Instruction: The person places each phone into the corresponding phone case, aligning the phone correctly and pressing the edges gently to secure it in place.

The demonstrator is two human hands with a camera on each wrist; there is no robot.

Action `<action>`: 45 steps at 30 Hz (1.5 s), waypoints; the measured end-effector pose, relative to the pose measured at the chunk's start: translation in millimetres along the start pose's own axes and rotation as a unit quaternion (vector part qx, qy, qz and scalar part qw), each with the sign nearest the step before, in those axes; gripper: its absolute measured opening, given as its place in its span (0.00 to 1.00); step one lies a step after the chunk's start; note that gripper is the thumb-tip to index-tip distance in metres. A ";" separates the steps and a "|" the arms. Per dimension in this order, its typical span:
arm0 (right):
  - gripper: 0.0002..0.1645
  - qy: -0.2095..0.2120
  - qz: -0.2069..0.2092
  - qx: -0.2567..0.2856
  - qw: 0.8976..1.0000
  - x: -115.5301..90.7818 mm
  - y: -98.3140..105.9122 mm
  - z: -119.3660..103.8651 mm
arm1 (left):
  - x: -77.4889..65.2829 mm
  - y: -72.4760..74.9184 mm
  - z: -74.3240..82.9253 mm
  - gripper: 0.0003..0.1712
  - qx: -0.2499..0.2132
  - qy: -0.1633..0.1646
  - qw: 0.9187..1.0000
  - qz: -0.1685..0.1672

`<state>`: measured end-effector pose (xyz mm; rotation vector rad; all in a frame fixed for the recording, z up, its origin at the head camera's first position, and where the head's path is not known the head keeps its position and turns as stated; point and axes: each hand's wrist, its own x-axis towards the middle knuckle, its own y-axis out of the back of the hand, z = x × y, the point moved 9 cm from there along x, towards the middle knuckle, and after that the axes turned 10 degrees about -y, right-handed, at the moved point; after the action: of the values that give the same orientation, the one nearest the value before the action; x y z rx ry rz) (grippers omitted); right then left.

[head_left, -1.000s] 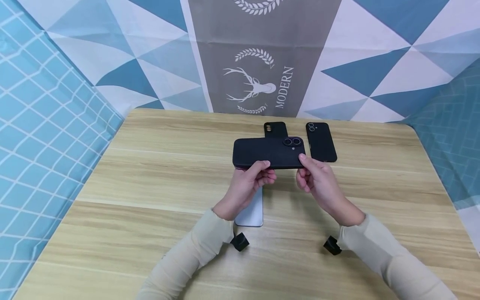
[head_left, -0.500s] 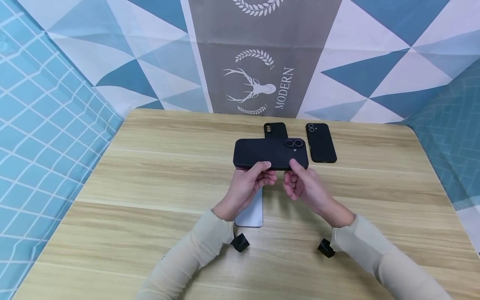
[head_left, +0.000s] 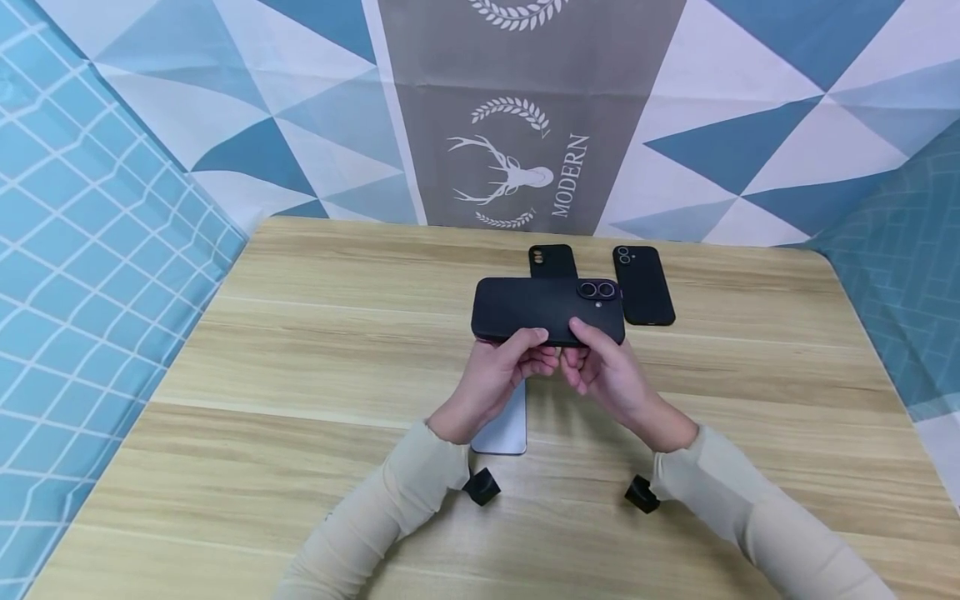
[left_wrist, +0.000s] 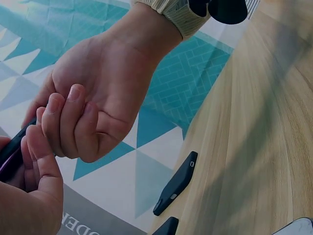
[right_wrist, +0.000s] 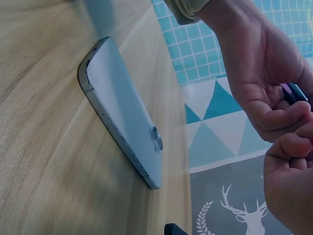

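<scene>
A phone in a black case (head_left: 528, 307) is held sideways above the table, its two camera lenses at the right end. My left hand (head_left: 497, 373) grips its lower edge near the middle, thumb on the back. Just to the right, my right hand (head_left: 613, 377) pinches the same edge, thumb on the back and fingers curled beneath. A purple strip of the phone (left_wrist: 11, 165) shows inside the dark case in the left wrist view. The side facing away from the head camera is hidden there. Below the left hand lies a silver-white phone (right_wrist: 122, 105), back up.
Behind the held phone, a black phone case (head_left: 552, 260) with camera cutouts is partly covered from view. Another black case or cased phone (head_left: 645, 285) lies to its right. The wooden table (head_left: 300, 350) meets a patterned cloth (head_left: 517, 125) at the back.
My right hand has slid left along the phone's lower edge, closer to the left hand. The phone has shifted slightly right and toward me. My left hand keeps its grip.
</scene>
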<state>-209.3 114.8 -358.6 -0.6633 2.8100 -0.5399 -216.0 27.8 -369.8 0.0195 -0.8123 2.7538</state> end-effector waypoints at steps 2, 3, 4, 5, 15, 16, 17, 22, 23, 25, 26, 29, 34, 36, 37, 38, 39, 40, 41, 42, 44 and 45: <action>0.26 0.008 0.006 0.001 1.000 -1.0 1.0 -1.6 | -0.1 -2.5 0.6 0.07 0.001 -0.001 1.000 -0.014; 0.26 0.012 0.008 0.003 1.000 -1.5 1.4 -2.3 | -0.2 -3.6 0.8 0.06 0.004 0.000 1.000 -0.022; 0.26 0.016 0.008 0.002 1.000 -1.9 1.7 -2.7 | -0.7 -4.6 1.3 0.05 0.009 0.003 0.999 -0.031; 0.27 0.019 0.005 0.005 1.000 -2.3 1.6 -3.1 | -1.4 -4.7 1.9 0.05 0.014 0.006 0.999 -0.037; 0.31 0.039 -0.016 0.036 0.998 -5.6 8.3 -5.3 | -5.2 26.5 16.4 0.14 0.058 0.027 0.998 0.027; 0.31 0.039 -0.018 0.038 0.998 -5.8 8.7 -5.3 | -5.2 26.9 17.7 0.14 0.062 0.026 0.997 0.024; 0.31 0.039 -0.019 0.040 0.998 -5.9 9.0 -5.3 | -5.1 26.9 18.7 0.14 0.064 0.025 0.997 0.021; 0.30 0.039 -0.026 0.040 0.998 -6.5 7.5 -6.1 | -3.8 25.2 21.9 0.15 0.066 0.015 0.998 0.013; 0.30 0.040 -0.026 0.037 0.998 -6.6 7.0 -6.5 | -3.5 25.0 22.3 0.15 0.066 0.012 0.998 0.013; 0.29 0.043 -0.026 0.034 0.998 -6.6 6.1 -7.6 | -3.0 24.5 23.0 0.15 0.065 0.007 0.998 0.014; 0.29 0.044 -0.026 0.033 0.998 -6.5 5.5 -7.9 | -2.9 24.4 23.3 0.15 0.064 0.004 0.998 0.016; 0.29 0.035 -0.021 0.028 0.999 -5.4 4.2 -6.3 | -2.6 23.7 23.5 0.15 0.060 -0.002 0.998 0.019; 0.28 0.002 -0.012 -0.007 1.000 -2.5 -4.1 3.6 | -2.8 20.2 21.2 0.14 0.053 -0.005 0.998 0.012; 0.28 -0.003 -0.012 -0.013 1.000 -1.2 -8.9 7.0 | -3.3 18.1 19.8 0.15 0.054 -0.003 0.999 0.007; 0.27 -0.003 -0.013 -0.015 1.000 -0.5 -11.2 8.0 | -3.5 17.2 19.2 0.15 0.055 -0.003 0.998 0.005; 0.27 -0.003 -0.012 -0.014 1.000 0.1 -13.2 8.8 | -3.8 16.3 18.7 0.14 0.056 -0.003 0.998 0.003; 0.26 -0.001 -0.011 -0.013 1.000 0.7 -14.9 9.1 | -4.1 15.6 18.3 0.14 0.057 -0.003 0.998 0.002; 0.26 0.002 -0.008 -0.015 1.000 1.1 -15.9 9.1 | -4.3 15.1 17.9 0.14 0.057 -0.003 0.998 0.002; 0.26 0.004 -0.004 -0.017 1.000 1.4 -16.7 9.1 | -4.6 14.5 17.7 0.14 0.057 -0.003 0.998 0.001; 0.26 0.006 -0.002 -0.019 1.000 1.7 -17.3 9.0 | -4.7 14.1 17.6 0.14 0.057 -0.004 0.998 0.002; 0.26 0.009 -0.001 -0.024 1.000 1.8 -18.5 8.4 | -4.9 13.6 17.2 0.14 0.057 -0.003 0.998 0.002; 0.26 0.011 -0.002 -0.022 1.000 1.9 -19.1 7.8 | -4.9 13.4 17.2 0.13 0.057 -0.003 0.998 0.003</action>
<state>-201.3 95.6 -358.4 -0.6770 2.8502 -0.4901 -215.9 6.6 -362.8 0.0470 -0.6573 2.8029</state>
